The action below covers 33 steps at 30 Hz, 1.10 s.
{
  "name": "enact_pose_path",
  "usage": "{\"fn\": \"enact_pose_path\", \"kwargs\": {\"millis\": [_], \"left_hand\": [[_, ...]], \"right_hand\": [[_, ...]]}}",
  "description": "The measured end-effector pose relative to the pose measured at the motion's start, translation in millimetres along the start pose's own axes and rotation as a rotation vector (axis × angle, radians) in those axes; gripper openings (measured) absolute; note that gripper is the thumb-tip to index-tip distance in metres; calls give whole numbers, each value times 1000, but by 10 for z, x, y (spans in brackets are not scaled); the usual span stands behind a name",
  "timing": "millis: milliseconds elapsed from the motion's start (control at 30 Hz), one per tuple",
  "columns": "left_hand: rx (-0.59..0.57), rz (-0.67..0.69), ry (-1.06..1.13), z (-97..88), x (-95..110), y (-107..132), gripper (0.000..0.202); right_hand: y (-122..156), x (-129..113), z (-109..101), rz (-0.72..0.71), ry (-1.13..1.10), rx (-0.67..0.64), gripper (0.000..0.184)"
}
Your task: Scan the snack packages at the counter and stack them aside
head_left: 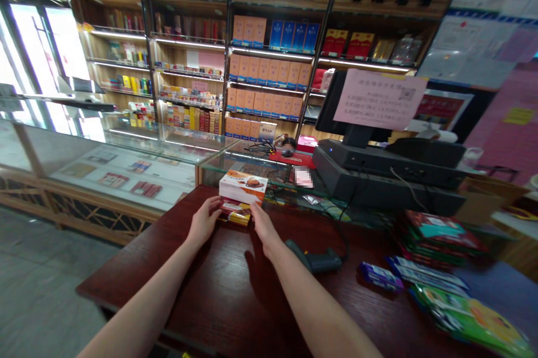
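A flat red and gold packet [235,211] lies on the dark wooden counter, between my two hands. My left hand [204,220] holds its left side, fingers curled around the edge. On the opposite side, my right hand [264,229] grips it with the fingertips near its right edge. Just behind and above the packet is a white box with orange pictures [242,185]; my right fingertips come close to its corner. Whether the box rests on the packet I cannot tell. A grey handheld barcode scanner [317,259] lies to the right of my right wrist.
Green snack bags [471,313], a purple packet [380,277] and a stack of red packages [437,237] lie at the right. A monitor [348,106] stands behind. Glass display cases [126,159] extend left, with stocked shelves [269,83] beyond. The dark counter [218,296] ends at the left.
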<state>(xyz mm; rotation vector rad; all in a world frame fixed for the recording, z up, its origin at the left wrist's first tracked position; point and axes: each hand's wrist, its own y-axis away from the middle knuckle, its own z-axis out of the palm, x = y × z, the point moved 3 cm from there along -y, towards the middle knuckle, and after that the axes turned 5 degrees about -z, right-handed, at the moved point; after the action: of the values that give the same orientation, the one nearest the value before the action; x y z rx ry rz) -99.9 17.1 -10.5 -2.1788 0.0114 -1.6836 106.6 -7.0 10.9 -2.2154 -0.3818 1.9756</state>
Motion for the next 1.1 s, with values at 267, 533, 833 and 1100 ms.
{"fn": "enact_pose_path", "kwargs": {"millis": [267,533,833,1100], "left_hand": [[-5,13,-41,2,-19,2,40],[-24,21,-128,21,-67,-25,42],[-13,41,-200,25,-3,-6,44],[113,46,-315,-96,257,68,42]], "right_hand": [[71,-174,7,256,-50,45,59],[91,-258,15,321,-44,2,57],[107,-302,-68,301,-48,33,53],[133,-484,-234,241,-77,80,51]]}}
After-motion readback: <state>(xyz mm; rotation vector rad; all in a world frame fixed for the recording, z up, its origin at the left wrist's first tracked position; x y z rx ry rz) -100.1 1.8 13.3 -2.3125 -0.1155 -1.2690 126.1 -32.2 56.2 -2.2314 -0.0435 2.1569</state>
